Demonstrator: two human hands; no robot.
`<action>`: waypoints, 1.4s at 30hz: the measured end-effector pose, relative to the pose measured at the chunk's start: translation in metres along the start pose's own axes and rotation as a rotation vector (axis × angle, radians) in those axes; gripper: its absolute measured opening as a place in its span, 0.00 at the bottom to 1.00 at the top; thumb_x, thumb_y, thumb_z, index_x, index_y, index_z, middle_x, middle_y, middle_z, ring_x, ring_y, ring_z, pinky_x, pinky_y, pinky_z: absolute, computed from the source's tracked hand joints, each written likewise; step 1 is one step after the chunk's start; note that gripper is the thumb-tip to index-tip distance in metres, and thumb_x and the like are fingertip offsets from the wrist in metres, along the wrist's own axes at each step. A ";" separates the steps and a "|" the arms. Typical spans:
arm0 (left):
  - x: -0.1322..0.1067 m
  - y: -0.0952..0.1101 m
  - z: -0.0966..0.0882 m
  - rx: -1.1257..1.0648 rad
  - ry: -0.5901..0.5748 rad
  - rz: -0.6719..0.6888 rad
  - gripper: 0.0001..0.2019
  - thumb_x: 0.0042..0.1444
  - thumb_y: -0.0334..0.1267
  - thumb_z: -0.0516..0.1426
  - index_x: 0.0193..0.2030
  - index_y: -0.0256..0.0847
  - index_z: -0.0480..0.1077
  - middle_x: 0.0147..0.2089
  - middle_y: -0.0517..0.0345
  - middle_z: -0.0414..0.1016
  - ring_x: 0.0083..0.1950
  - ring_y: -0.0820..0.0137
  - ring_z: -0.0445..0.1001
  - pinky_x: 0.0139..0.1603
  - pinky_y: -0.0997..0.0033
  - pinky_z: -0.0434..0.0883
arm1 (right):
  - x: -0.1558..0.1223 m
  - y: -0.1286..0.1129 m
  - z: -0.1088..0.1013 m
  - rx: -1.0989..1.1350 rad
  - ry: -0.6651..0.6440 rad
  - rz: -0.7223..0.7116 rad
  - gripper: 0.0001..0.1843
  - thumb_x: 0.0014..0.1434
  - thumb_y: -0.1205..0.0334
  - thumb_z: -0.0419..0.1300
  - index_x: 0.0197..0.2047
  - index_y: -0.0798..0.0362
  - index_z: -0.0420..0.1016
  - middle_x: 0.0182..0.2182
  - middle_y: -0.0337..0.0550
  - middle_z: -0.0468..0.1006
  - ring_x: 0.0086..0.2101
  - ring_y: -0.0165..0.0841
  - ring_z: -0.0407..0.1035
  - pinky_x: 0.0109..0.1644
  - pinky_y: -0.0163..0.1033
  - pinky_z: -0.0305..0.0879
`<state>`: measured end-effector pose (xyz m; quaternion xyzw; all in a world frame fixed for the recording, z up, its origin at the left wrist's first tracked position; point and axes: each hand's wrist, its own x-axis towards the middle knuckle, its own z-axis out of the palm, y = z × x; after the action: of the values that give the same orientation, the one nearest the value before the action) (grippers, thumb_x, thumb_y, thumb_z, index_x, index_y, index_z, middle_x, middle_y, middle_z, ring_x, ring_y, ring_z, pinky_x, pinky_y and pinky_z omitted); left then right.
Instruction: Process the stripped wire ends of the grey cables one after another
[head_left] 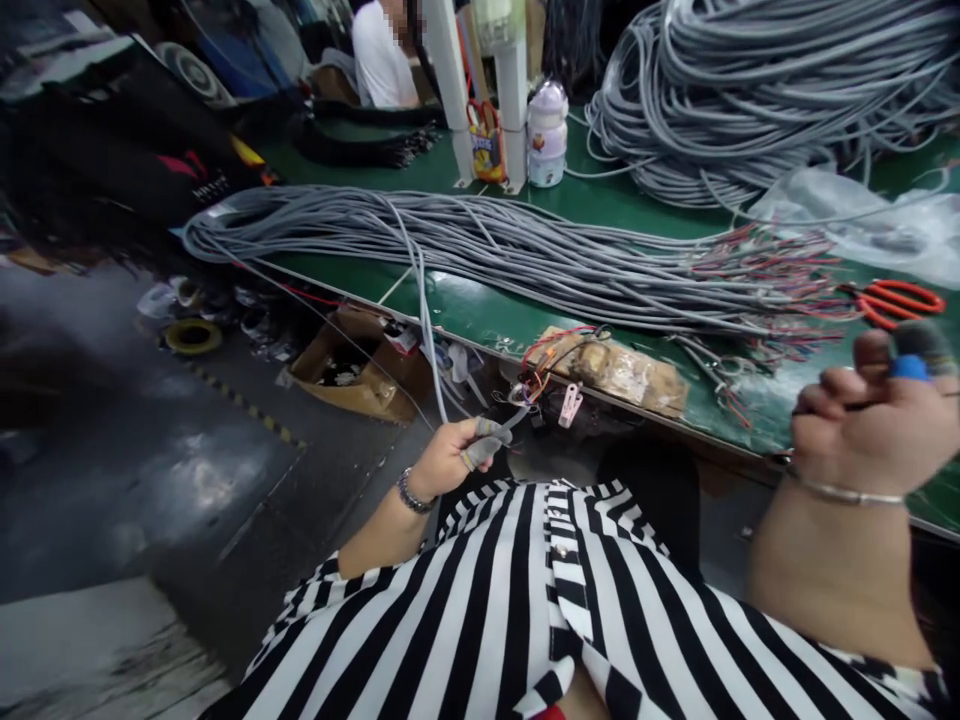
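Note:
My left hand (457, 455) is closed on a grey cable (429, 340) below the bench edge, with grey covers on its thumb and forefinger. The cable runs up from it to the bundle of grey cables (480, 235) on the bench. Just beyond these fingertips are thin coloured wires (534, 385). At the right, my right hand (874, 415) is raised over the bench with its fingers curled in. Something blue (909, 368) shows between its fingers, blurred, and I cannot tell its kind. Nearby lie red-handled scissors (900, 300) and the bundle's stripped wire ends (795, 300).
A taped cardboard piece (607, 370) and a pink clip (570, 405) sit at the bench's front edge. Large grey cable coils (750, 90), a plastic bag (862, 225) and a bottle (547, 135) stand behind. An open carton (360, 370) is underneath. A person (382, 60) is across the bench.

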<state>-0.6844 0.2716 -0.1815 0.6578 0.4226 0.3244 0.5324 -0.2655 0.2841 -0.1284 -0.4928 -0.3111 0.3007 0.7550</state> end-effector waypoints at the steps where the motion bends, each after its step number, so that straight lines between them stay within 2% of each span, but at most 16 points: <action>1: 0.003 0.001 0.002 0.001 -0.025 0.001 0.20 0.60 0.53 0.57 0.41 0.34 0.74 0.26 0.57 0.73 0.23 0.76 0.69 0.26 0.76 0.69 | -0.025 0.000 0.008 0.080 0.046 -0.044 0.09 0.48 0.58 0.68 0.35 0.36 0.79 0.32 0.39 0.77 0.18 0.23 0.51 0.19 0.34 0.38; 2: 0.006 0.003 0.005 0.022 -0.050 0.009 0.20 0.60 0.53 0.56 0.39 0.34 0.74 0.26 0.57 0.73 0.25 0.75 0.70 0.28 0.76 0.70 | -0.048 0.002 0.019 0.087 0.026 -0.022 0.09 0.46 0.63 0.68 0.34 0.42 0.80 0.27 0.38 0.74 0.16 0.22 0.49 0.18 0.34 0.37; 3: 0.009 0.005 0.007 0.065 -0.073 0.023 0.20 0.61 0.53 0.55 0.37 0.35 0.73 0.26 0.57 0.73 0.25 0.75 0.70 0.29 0.76 0.69 | -0.067 0.004 0.030 0.026 -0.092 0.075 0.10 0.47 0.63 0.68 0.36 0.48 0.80 0.25 0.40 0.73 0.16 0.22 0.50 0.18 0.32 0.38; 5: 0.015 0.010 0.012 0.190 -0.115 0.055 0.20 0.63 0.52 0.53 0.35 0.36 0.73 0.24 0.59 0.71 0.25 0.75 0.69 0.29 0.76 0.68 | -0.094 0.010 0.051 -0.090 -0.402 0.229 0.18 0.52 0.56 0.67 0.46 0.51 0.78 0.28 0.43 0.76 0.19 0.23 0.55 0.19 0.31 0.47; 6: 0.016 0.012 0.014 0.254 -0.137 0.070 0.19 0.63 0.51 0.52 0.35 0.36 0.73 0.23 0.60 0.70 0.25 0.75 0.68 0.29 0.76 0.67 | -0.101 0.014 0.060 -0.133 -0.481 0.221 0.20 0.53 0.52 0.67 0.48 0.51 0.76 0.30 0.43 0.76 0.20 0.23 0.58 0.19 0.31 0.50; 9: 0.017 0.015 0.018 0.377 -0.195 0.104 0.17 0.64 0.49 0.52 0.37 0.38 0.73 0.25 0.61 0.71 0.26 0.75 0.68 0.29 0.76 0.65 | -0.103 0.025 0.080 -0.252 -0.686 0.205 0.23 0.53 0.45 0.66 0.44 0.54 0.73 0.29 0.43 0.75 0.25 0.27 0.65 0.25 0.33 0.60; 14: 0.011 0.010 0.017 0.488 -0.175 0.120 0.16 0.65 0.46 0.50 0.34 0.39 0.71 0.26 0.60 0.73 0.29 0.73 0.70 0.32 0.75 0.65 | -0.101 0.035 0.094 -0.283 -0.871 0.222 0.21 0.53 0.46 0.66 0.41 0.55 0.73 0.27 0.40 0.73 0.28 0.30 0.68 0.33 0.37 0.67; 20: 0.009 0.005 0.015 0.585 -0.229 0.096 0.14 0.65 0.44 0.50 0.34 0.40 0.71 0.30 0.58 0.75 0.32 0.71 0.72 0.36 0.73 0.68 | -0.112 0.042 0.098 -0.302 -0.837 0.249 0.18 0.51 0.49 0.68 0.36 0.54 0.73 0.29 0.42 0.75 0.29 0.32 0.69 0.34 0.37 0.68; 23: 0.011 0.006 0.027 0.425 -0.186 0.086 0.11 0.63 0.45 0.54 0.43 0.40 0.72 0.38 0.55 0.78 0.38 0.69 0.76 0.41 0.71 0.72 | -0.116 0.045 0.102 -0.269 -0.795 0.284 0.16 0.54 0.49 0.65 0.34 0.54 0.72 0.26 0.41 0.75 0.25 0.29 0.67 0.30 0.34 0.66; 25: 0.012 0.008 0.039 0.254 -0.122 0.095 0.14 0.59 0.45 0.58 0.48 0.39 0.71 0.43 0.51 0.79 0.42 0.67 0.78 0.45 0.69 0.74 | -0.120 0.046 0.105 -0.209 -0.793 0.352 0.17 0.54 0.48 0.65 0.33 0.55 0.70 0.23 0.39 0.74 0.20 0.25 0.63 0.24 0.32 0.60; 27: 0.013 0.009 0.052 0.122 -0.032 0.111 0.15 0.56 0.44 0.62 0.46 0.38 0.71 0.43 0.51 0.79 0.43 0.66 0.79 0.46 0.68 0.75 | -0.123 0.045 0.107 -0.161 -0.777 0.395 0.19 0.53 0.47 0.65 0.33 0.54 0.68 0.21 0.38 0.73 0.17 0.23 0.59 0.20 0.30 0.55; 32: 0.017 0.009 0.062 -0.133 0.293 0.068 0.17 0.48 0.45 0.67 0.38 0.38 0.69 0.30 0.60 0.76 0.24 0.76 0.73 0.25 0.79 0.72 | -0.134 0.045 0.101 -0.233 -0.774 0.374 0.19 0.53 0.47 0.65 0.33 0.55 0.68 0.21 0.37 0.73 0.17 0.24 0.62 0.20 0.30 0.57; 34: 0.017 0.006 0.059 -0.161 0.353 0.044 0.18 0.45 0.43 0.69 0.36 0.37 0.69 0.28 0.63 0.74 0.21 0.78 0.70 0.22 0.81 0.69 | -0.138 0.048 0.096 -0.289 -0.830 0.350 0.17 0.55 0.49 0.64 0.33 0.54 0.68 0.21 0.36 0.72 0.17 0.24 0.62 0.20 0.30 0.57; 38: 0.015 0.001 0.055 -0.164 0.308 0.049 0.16 0.46 0.42 0.69 0.34 0.37 0.70 0.28 0.63 0.73 0.24 0.78 0.71 0.25 0.80 0.70 | -0.139 0.050 0.093 -0.362 -0.818 0.109 0.13 0.59 0.52 0.60 0.33 0.54 0.71 0.23 0.38 0.71 0.21 0.27 0.63 0.26 0.33 0.62; 40: 0.013 -0.001 0.055 -0.133 0.285 0.073 0.14 0.46 0.41 0.69 0.34 0.37 0.71 0.29 0.61 0.73 0.27 0.77 0.72 0.29 0.79 0.71 | -0.136 0.045 0.094 -0.423 -0.745 -0.094 0.12 0.61 0.54 0.59 0.38 0.54 0.73 0.28 0.41 0.74 0.25 0.28 0.66 0.30 0.35 0.65; 42: 0.011 -0.002 0.056 -0.090 0.268 0.108 0.13 0.46 0.39 0.69 0.33 0.36 0.71 0.30 0.61 0.73 0.31 0.75 0.73 0.33 0.78 0.72 | -0.132 0.039 0.096 -0.516 -0.744 -0.271 0.16 0.59 0.54 0.61 0.48 0.54 0.72 0.37 0.45 0.75 0.26 0.28 0.65 0.31 0.36 0.66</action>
<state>-0.6312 0.2583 -0.1964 0.6058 0.4392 0.4559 0.4818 -0.4272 0.2504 -0.1566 -0.4781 -0.6864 0.2685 0.4777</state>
